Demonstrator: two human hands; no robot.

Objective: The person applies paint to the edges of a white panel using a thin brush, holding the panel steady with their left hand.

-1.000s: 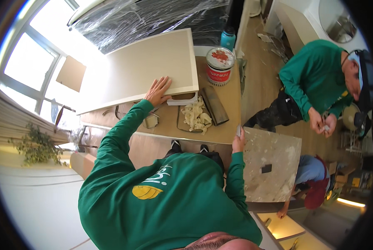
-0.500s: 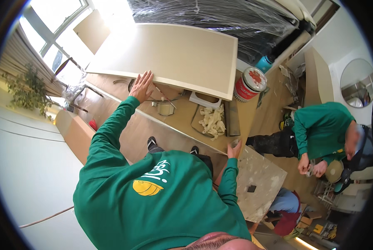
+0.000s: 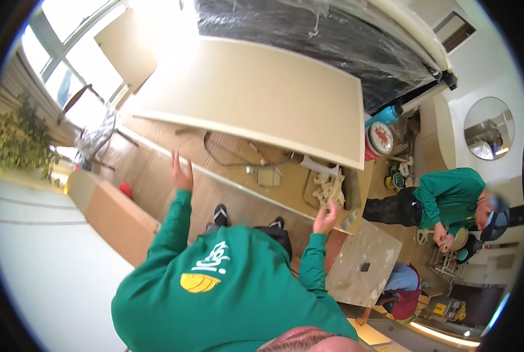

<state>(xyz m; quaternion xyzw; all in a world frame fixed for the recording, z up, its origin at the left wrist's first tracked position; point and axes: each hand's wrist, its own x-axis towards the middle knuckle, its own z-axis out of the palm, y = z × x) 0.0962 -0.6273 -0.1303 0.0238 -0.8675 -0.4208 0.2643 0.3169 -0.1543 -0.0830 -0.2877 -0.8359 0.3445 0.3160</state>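
Note:
My left hand [image 3: 181, 171] is raised with fingers stretched out, open and holding nothing, over the near-left edge of the brown-covered table [image 3: 294, 199]. Near the table's front right corner, my right hand [image 3: 326, 217] is also open, its fingers pointing up. Beyond both hands a large cream panel [image 3: 262, 100] with a pale border lies over the table, and neither hand touches it. Below the panel's near edge are a crumpled cream cloth [image 3: 329, 189], a small square block [image 3: 268, 176] and a white bracket-like piece [image 3: 319, 165].
A red paint bucket [image 3: 380, 138] and a blue bottle [image 3: 385, 115] stand by the panel's right end. A stained board [image 3: 364, 264] is at my right. One co-worker [image 3: 449, 196] in green stands beyond; another person [image 3: 404, 287] is lower down. A plastic-wrapped chair [image 3: 101, 129] stands left.
My left hand has come off the panel's near edge and drawn back toward me. My right hand has lifted from the table's corner. The view has shifted.

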